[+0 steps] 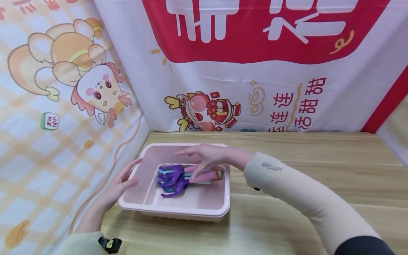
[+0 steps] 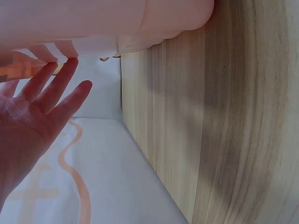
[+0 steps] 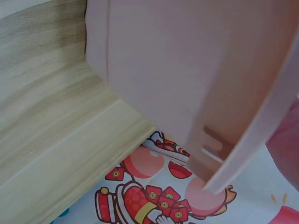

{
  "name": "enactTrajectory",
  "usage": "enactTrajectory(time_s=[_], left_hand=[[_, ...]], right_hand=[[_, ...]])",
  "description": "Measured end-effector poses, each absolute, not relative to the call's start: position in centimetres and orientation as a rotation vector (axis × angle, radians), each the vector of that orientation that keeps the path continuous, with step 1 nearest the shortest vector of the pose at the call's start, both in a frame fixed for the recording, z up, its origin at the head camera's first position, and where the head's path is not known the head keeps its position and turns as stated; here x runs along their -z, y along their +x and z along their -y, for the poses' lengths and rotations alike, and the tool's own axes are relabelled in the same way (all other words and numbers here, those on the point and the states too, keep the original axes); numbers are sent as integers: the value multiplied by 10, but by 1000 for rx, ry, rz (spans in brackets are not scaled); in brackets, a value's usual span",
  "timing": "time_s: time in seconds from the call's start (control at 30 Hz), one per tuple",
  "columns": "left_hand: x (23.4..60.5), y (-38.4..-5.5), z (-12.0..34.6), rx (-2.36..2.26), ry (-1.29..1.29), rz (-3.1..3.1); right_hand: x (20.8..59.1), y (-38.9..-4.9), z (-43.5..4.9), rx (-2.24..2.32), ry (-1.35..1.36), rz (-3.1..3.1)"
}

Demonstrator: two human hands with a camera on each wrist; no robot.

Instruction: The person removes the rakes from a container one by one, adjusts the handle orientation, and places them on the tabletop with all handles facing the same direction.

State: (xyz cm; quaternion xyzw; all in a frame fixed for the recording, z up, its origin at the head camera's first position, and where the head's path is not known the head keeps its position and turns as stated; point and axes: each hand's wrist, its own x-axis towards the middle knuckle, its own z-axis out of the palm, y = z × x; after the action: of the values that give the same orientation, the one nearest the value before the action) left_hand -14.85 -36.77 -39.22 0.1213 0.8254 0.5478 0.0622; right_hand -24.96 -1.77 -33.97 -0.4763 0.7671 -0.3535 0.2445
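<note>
A pale pink plastic bin [image 1: 210, 207] stands on the table with several fork-shaped tools [image 1: 173, 173] lying inside. Their pronged heads are purple with some light blue, and the pink handles [image 1: 208, 176] point right. Over these handles hovers my right hand [image 1: 208, 156], its index finger stretched out to the left and thumb pointing down, nothing gripped. The hand overlaps part of the tools in the head view. My left hand [image 1: 122, 180] is at the bin's left side, fingers extended. In the left wrist view, fingertips of the left hand [image 2: 32, 112] touch the bin's outer wall [image 2: 93, 23].
A wooden table [image 1: 287, 219] runs under the bin and off to the right. Printed cloth [image 1: 134, 71] hangs along the left side and behind the table, close to the bin's left and back edges.
</note>
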Motion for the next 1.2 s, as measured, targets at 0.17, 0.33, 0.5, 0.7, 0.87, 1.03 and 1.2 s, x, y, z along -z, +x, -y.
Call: enactTrajectory(time_s=[0.17,0.33,0.5,0.7,0.87,1.03,1.2], left_hand=[[392,-148,367,-1678,380,-2469],[391,-147,366,-1676,377,-2481],[389,-148,366,-1672,376,-2486],[391,-146,366,-1673,397,-2485],[392,-144,363,-1675,377,-2493],[390,-145,362,-1666,378,-2501],[389,-146,362,-1669,391,-2496]], right_hand=[[351,-252,22,964,-1213,-2057],[359,-260,27,918,-1165,-2079],[364,-265,30,823,-1144,-2145],[372,-265,33,773,-1031,-2195],[380,-264,36,788,-915,-2208],[384,-267,39,713,-1008,-2274],[386,-270,41,659,-1036,-2324]])
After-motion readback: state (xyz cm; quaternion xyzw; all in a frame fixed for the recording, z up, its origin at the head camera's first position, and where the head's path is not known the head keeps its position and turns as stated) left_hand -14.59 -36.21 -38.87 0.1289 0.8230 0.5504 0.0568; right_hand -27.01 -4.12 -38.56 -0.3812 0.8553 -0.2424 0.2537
